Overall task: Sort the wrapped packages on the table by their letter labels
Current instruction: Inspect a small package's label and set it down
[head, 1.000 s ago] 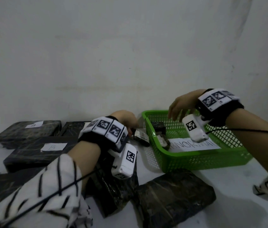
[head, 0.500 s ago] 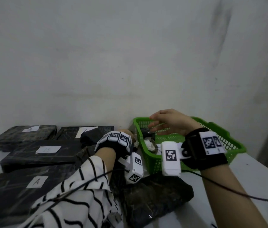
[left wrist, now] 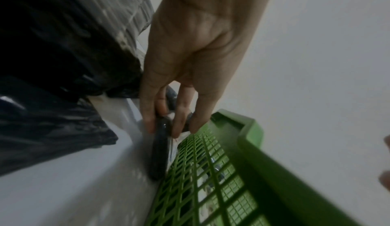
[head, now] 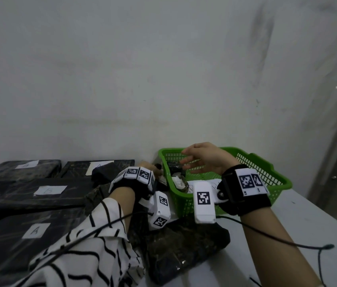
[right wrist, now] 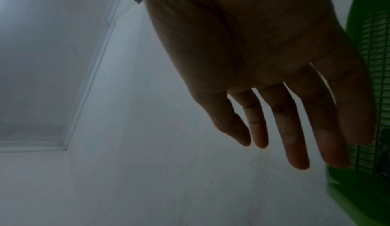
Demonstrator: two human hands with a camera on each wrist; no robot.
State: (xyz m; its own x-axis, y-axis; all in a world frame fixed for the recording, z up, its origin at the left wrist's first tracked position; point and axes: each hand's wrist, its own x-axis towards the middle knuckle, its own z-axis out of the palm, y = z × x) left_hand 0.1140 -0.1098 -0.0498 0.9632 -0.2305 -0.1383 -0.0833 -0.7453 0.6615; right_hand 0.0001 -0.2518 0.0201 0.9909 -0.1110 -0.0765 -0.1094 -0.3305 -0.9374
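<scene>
Flat black wrapped packages lie at the left of the table: one labelled A (head: 34, 230), one with a white label I cannot read (head: 48, 190), two more behind (head: 27, 164) (head: 99, 166). An unlabelled black package (head: 184, 251) lies in front of the green basket (head: 267, 168). My left hand (head: 149, 165) is down beside the basket's left wall (left wrist: 242, 154); its fingers (left wrist: 177, 126) pinch a small slim black package (left wrist: 160, 149) standing on edge against the mesh. My right hand (head: 194, 160) hovers over the basket, fingers (right wrist: 295, 146) straight and holding nothing.
The basket holds a few small wrapped items (head: 176, 169) and a white paper sheet (head: 215, 183). A plain wall stands close behind the table. A black cable (head: 287, 241) trails from my right wrist across the white tabletop (head: 308, 214). A striped sleeve covers my left forearm.
My right hand has swung left over the basket and straightened its fingers. My left hand has stayed at the basket's left wall. The head view has shifted, showing the A package.
</scene>
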